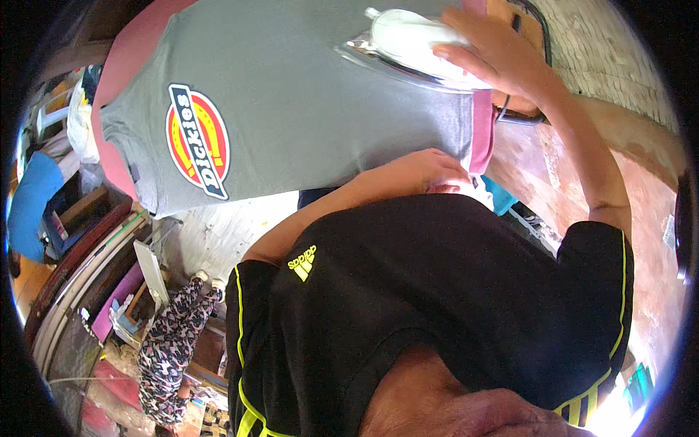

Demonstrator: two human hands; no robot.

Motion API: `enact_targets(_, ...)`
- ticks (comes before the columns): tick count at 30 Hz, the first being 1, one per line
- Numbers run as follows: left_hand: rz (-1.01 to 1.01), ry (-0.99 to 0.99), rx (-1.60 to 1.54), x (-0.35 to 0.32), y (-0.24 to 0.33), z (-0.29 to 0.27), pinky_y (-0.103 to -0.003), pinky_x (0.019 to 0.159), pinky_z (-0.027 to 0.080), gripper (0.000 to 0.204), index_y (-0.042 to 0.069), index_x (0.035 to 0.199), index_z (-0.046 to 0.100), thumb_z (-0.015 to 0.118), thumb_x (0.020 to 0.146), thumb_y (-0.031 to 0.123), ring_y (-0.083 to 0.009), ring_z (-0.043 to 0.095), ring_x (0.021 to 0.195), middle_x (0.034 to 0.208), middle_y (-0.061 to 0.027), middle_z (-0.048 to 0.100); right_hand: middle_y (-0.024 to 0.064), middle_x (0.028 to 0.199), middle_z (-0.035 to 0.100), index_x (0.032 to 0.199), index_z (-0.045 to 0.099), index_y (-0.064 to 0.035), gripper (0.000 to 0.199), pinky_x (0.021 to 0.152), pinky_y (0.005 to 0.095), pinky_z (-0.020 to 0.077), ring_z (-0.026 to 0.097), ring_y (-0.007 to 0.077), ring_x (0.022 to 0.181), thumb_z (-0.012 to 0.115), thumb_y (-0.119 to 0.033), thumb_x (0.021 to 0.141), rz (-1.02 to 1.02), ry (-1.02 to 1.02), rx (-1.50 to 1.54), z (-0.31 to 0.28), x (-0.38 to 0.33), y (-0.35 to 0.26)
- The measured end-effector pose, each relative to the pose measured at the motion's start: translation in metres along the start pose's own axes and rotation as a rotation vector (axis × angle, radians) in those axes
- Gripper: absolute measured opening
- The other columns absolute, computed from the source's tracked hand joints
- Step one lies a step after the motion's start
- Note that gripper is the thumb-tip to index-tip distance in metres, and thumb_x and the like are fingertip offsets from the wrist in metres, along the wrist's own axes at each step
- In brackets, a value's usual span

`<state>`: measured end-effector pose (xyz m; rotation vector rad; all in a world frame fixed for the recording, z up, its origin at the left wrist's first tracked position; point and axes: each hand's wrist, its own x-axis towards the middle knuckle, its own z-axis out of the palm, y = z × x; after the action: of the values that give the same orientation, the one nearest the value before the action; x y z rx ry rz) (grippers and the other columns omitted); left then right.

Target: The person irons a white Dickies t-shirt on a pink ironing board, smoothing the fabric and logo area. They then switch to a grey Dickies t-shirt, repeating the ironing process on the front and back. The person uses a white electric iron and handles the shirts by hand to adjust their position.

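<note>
A grey T-shirt with a round red and yellow printed badge lies spread over an ironing board with a pink cover. Toward the far right of the shirt, a white iron rests with its shiny soleplate on the cloth, its tip pointing left. My right hand is closed around the iron's handle, the arm reaching in from the right. Along the near edge of the board, my left hand has its fingers curled at the shirt's hem, close to my body; the fingertips are partly hidden.
A brown-seated chair with a dark metal frame stands beyond the board's right end, with a cord hanging near it. At lower left, another person in patterned trousers is among boards and boxes. A blue item is at far left.
</note>
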<state>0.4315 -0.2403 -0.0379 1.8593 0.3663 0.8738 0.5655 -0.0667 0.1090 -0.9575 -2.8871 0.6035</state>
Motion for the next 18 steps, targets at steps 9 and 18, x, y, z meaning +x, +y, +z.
enact_targets(9, -0.351, 0.237, -0.154, -0.105, 0.093, -0.094, -0.04, 0.072, 0.053, 0.01, 0.002, 0.1, 0.071, 0.068, 0.093, 0.008, -0.0323, 0.07, 0.083, 0.09, -0.0142, 0.072, 0.0262, 0.085, 0.065, 0.104, 0.056, -0.001, 0.036, 0.067, 0.0478, 0.0479, 0.064, 0.0454, 0.079, 0.066, -0.034, 0.095, 0.0, -0.029, 0.167, 0.048, 0.049, -0.09)
enact_targets(18, -0.705, 0.705, 0.314, -0.219, 0.132, -0.194, -0.032, 0.074, 0.054, 0.016, -0.001, 0.099, 0.073, 0.068, 0.093, 0.013, -0.0194, 0.071, 0.084, 0.094, -0.0106, 0.075, 0.0282, 0.081, 0.065, 0.105, 0.056, -0.0017, 0.036, 0.064, 0.0497, 0.0507, 0.066, 0.0472, 0.079, 0.064, -0.036, 0.097, 0.112, 0.125, 0.218, 0.075, 0.097, -0.142)
